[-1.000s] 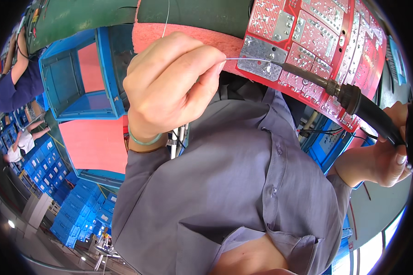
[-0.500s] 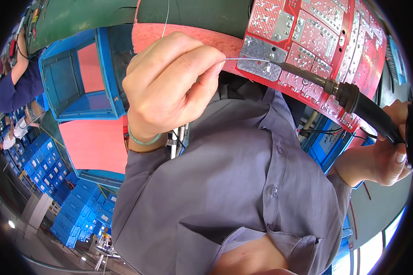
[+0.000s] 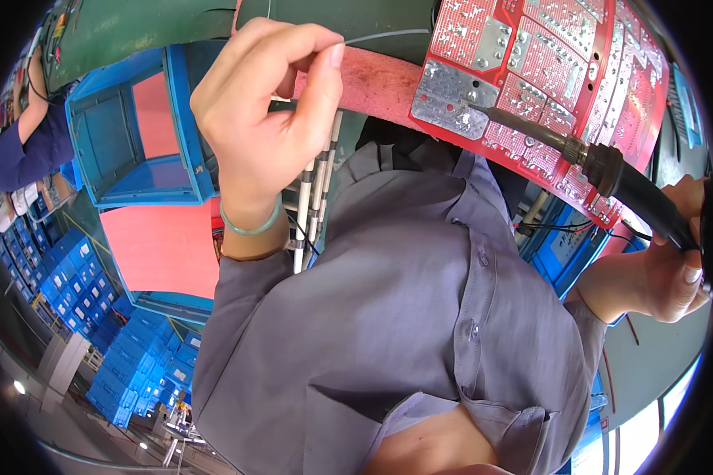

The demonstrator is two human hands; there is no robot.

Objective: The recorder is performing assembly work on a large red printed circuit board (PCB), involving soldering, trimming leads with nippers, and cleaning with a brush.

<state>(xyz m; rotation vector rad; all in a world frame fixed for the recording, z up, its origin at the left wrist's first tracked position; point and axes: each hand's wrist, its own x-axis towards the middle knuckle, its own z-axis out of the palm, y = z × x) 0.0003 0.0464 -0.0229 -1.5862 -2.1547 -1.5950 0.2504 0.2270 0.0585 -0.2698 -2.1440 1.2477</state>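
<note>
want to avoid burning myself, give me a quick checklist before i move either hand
1. Right hand on the soldering iron: ok, it holds the black handle.
2. Left hand clear of the iron: ok, well apart from it.
3. Thin wire clear of the iron's tip: ok, pinched in the left fingertips, away from it.
4. Gloves worn: not ok, both hands are bare.
5. Tip cool: cannot tell, heat doesn't show.
6. Red circuit board firmly supported: cannot tell, its underside is hidden.

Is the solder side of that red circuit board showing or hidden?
Showing: silvery solder joints dot the face of the red circuit board turned toward the camera.
</note>
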